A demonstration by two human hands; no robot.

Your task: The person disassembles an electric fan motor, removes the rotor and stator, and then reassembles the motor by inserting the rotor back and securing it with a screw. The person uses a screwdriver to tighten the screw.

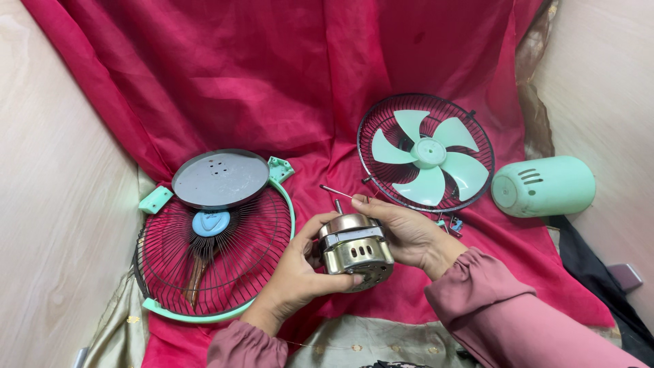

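We cradle the fan motor [355,251]: left hand [298,272] and right hand [407,233] fingers wrapped round its casing. Probably heavy, slick metal; grip the body, not the shaft.

Motor [354,251] underside behind fingers [340,279]

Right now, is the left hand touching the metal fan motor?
Touching. The head view shows the left hand wrapped around the metal fan motor, thumb pressed on its lower front edge.
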